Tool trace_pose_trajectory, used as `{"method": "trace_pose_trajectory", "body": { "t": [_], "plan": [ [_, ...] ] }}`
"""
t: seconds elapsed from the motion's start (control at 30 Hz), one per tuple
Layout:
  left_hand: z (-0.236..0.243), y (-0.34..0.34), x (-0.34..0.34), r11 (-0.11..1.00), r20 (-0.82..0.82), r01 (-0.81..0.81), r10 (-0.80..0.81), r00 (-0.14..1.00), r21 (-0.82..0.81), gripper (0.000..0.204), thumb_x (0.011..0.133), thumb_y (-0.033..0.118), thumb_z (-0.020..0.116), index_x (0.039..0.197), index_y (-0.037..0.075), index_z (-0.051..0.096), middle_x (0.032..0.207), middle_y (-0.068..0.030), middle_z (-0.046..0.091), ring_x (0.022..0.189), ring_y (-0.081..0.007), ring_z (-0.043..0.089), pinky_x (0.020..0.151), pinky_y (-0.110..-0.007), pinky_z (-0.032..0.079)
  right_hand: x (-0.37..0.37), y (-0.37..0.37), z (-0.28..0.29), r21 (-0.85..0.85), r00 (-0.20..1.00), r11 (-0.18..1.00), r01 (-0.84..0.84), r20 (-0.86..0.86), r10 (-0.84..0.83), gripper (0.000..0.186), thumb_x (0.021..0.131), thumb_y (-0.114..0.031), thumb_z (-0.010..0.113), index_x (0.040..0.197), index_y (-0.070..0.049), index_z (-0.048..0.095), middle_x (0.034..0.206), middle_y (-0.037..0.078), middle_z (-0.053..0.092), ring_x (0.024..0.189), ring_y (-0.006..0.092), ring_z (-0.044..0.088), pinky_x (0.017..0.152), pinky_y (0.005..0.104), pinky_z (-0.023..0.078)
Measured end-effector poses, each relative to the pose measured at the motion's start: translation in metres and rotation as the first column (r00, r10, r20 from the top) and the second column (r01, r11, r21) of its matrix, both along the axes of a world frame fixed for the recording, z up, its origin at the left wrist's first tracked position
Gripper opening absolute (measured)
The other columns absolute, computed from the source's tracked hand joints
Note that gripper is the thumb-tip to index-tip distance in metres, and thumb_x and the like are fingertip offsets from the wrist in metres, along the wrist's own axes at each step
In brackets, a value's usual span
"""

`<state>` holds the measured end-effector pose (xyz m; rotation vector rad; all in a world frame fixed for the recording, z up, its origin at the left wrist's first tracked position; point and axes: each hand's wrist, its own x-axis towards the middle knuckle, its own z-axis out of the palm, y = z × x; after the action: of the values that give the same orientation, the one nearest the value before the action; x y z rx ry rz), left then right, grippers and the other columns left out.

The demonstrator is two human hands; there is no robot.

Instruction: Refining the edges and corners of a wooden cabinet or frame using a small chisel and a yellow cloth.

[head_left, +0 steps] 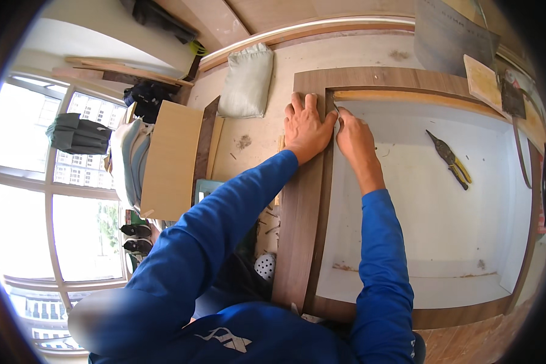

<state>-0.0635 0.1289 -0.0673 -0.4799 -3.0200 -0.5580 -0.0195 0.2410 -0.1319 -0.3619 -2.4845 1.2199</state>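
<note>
A brown wood-grain frame (301,227) borders a shallow white-bottomed box (406,230). My left hand (309,127) rests on the frame's far left corner, its fingers apart and the thumb toward the inner edge. Just to the right, inside that corner, my right hand (355,142) is closed in a pinch. A thin, dark sliver shows at its fingertips, against the inner edge; most of it is hidden, so its kind is unclear. Pliers (449,159) with yellow and black handles lie on the box bottom, well to the right of my right hand.
A pale filled sack (246,80) lies beyond the frame at the left. A light wooden panel (171,161) stands near the windows. Dark shoes (136,238) sit below it. A loose wooden piece (485,84) and a dark strap (519,145) are at the far right corner.
</note>
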Motion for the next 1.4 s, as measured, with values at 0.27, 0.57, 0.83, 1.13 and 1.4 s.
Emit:
{"method": "trace_pose_trajectory", "body": {
  "t": [0.27, 0.57, 0.83, 1.13, 1.4],
  "plan": [
    [-0.002, 0.002, 0.002, 1.0, -0.008, 0.004, -0.004, 1.0, -0.005, 0.058, 0.092, 0.045, 0.067, 0.132, 0.008, 0.05, 0.149, -0.0226, 0.039, 0.133, -0.0449, 0.043, 0.109, -0.053, 0.04, -0.009, 0.003, 0.01, 0.056, 0.998, 0.998, 0.017, 0.058, -0.02, 0.021, 0.098, -0.011, 0.053, 0.113, -0.002, 0.066, 0.097, 0.026, 0.074, 0.096, 0.0466, 0.071, 0.083, 0.0547, 0.057],
    [0.001, -0.004, 0.001, 1.0, 0.018, 0.002, -0.003, 1.0, 0.027, 0.062, 0.093, 0.047, 0.068, 0.137, 0.007, 0.05, 0.147, -0.0213, 0.041, 0.135, -0.0445, 0.043, 0.112, -0.053, 0.039, 0.015, 0.029, 0.002, 0.083, 0.965, 0.978, 0.189, 0.169, -0.201, 0.026, 0.1, -0.014, 0.052, 0.119, -0.003, 0.066, 0.108, 0.026, 0.074, 0.103, 0.0467, 0.069, 0.087, 0.0542, 0.057],
    [-0.02, -0.005, -0.006, 0.997, -0.396, 0.072, -0.057, 0.917, 0.023, 0.056, 0.095, 0.039, 0.067, 0.137, 0.006, 0.053, 0.147, -0.0265, 0.042, 0.142, -0.046, 0.037, 0.114, -0.056, 0.035, 0.02, 0.03, 0.008, -0.116, 0.989, 0.987, 0.107, 0.119, -0.093, 0.029, 0.104, -0.02, 0.053, 0.124, -0.005, 0.068, 0.11, 0.026, 0.073, 0.107, 0.0478, 0.067, 0.089, 0.0537, 0.054],
    [-0.012, 0.038, -0.04, 0.944, -0.351, 0.235, -0.306, 0.885, -0.23, 0.021, 0.086, 0.014, 0.068, 0.101, 0.003, 0.076, 0.14, -0.0206, 0.055, 0.134, -0.0387, 0.046, 0.106, -0.049, 0.042, 0.039, 0.034, 0.025, -0.19, 0.988, 0.976, 0.107, 0.132, -0.083, 0.024, 0.103, -0.019, 0.054, 0.117, -0.004, 0.068, 0.103, 0.028, 0.072, 0.101, 0.0494, 0.067, 0.084, 0.0549, 0.053],
    [0.0, 0.022, -0.089, 0.897, -0.273, 0.186, -0.077, 0.959, 0.401, 0.02, 0.094, 0.015, 0.065, 0.095, -0.004, 0.072, 0.097, -0.0249, 0.072, 0.095, -0.0438, 0.066, 0.088, -0.05, 0.051, 0.052, 0.041, 0.014, -0.232, 0.989, 0.968, 0.093, 0.131, -0.064, 0.024, 0.105, -0.018, 0.052, 0.116, -0.003, 0.067, 0.103, 0.028, 0.072, 0.098, 0.0489, 0.067, 0.082, 0.0541, 0.053]
  ]
}}
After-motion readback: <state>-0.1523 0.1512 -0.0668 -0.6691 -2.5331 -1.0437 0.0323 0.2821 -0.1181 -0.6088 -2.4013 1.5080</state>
